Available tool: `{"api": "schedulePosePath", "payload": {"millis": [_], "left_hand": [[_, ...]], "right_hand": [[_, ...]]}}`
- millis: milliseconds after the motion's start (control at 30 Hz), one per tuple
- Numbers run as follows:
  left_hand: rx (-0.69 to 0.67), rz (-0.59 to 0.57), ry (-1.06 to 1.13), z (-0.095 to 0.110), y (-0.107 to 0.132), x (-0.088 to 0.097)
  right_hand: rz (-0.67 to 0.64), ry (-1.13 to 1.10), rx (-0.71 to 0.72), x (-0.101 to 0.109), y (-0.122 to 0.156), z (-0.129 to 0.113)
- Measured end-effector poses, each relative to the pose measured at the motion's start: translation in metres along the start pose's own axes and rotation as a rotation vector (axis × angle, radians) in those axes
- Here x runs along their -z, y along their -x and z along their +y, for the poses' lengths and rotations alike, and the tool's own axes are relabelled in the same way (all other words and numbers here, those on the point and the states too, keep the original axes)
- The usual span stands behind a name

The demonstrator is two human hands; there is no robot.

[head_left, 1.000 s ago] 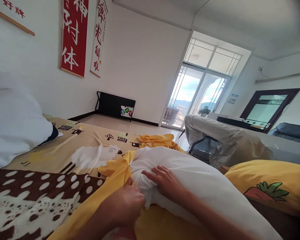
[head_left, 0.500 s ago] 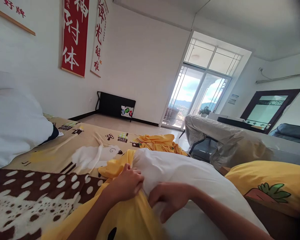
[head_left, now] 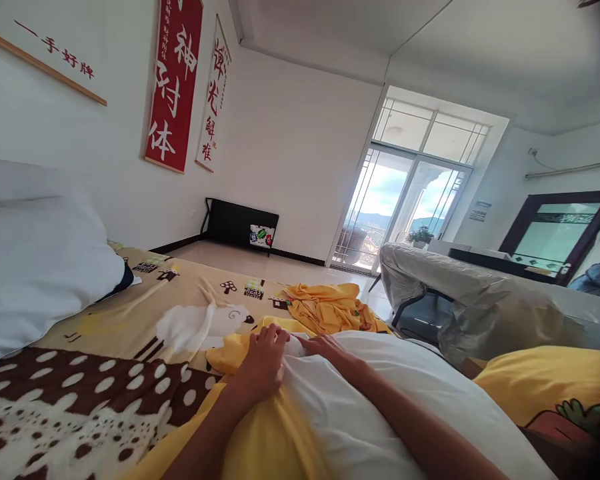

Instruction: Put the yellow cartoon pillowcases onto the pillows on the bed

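Observation:
A white pillow [head_left: 380, 400] lies on the bed in front of me, partly inside a yellow pillowcase [head_left: 260, 440]. My left hand [head_left: 263, 363] grips the yellow pillowcase edge at the pillow's far end, fingers curled over the fabric. My right hand [head_left: 325, 348] lies on top of the white pillow near that same end, its fingers pressed into the cloth beside the left hand. Both forearms stretch forward over the pillow.
A patterned bedsheet [head_left: 130, 333] with sheep and dots covers the bed. A white duvet [head_left: 35, 260] is piled at left. A crumpled yellow cloth [head_left: 330, 307] lies at the bed's far edge. A yellow carrot-print pillow [head_left: 555, 393] sits at right, a covered table [head_left: 480, 293] beyond.
Both hands have moved forward to the pillow's far end. The yellow pillowcase has come further up over the white pillow. The camera has tilted up a little.

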State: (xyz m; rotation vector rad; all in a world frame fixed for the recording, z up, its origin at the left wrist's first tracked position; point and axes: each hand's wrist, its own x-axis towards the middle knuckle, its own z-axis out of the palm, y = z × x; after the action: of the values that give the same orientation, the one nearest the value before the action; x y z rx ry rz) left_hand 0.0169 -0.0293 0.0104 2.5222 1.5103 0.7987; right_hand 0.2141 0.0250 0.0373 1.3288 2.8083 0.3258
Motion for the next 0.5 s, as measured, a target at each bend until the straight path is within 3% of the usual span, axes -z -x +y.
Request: {"api": "schedulePosePath", "payload": {"millis": [133, 300, 400, 500], "left_hand": [[0.169, 0.065, -0.07, -0.013, -0.008, -0.012], [0.289, 0.19, -0.164, -0.02, -0.012, -0.006], [0.298, 0.316, -0.207, -0.015, -0.01, 0.003], [0.252, 0.317, -0.158, 0.004, -0.004, 0.007]], "right_hand": [[-0.121, 0.074, 0.047, 0.006, 0.012, -0.015], [-0.093, 0.116, 0.179, 0.019, 0.031, -0.049], [-0.074, 0.13, 0.237, 0.02, 0.035, -0.068], [-0.043, 0.063, 0.281, 0.012, 0.028, -0.08]]}}
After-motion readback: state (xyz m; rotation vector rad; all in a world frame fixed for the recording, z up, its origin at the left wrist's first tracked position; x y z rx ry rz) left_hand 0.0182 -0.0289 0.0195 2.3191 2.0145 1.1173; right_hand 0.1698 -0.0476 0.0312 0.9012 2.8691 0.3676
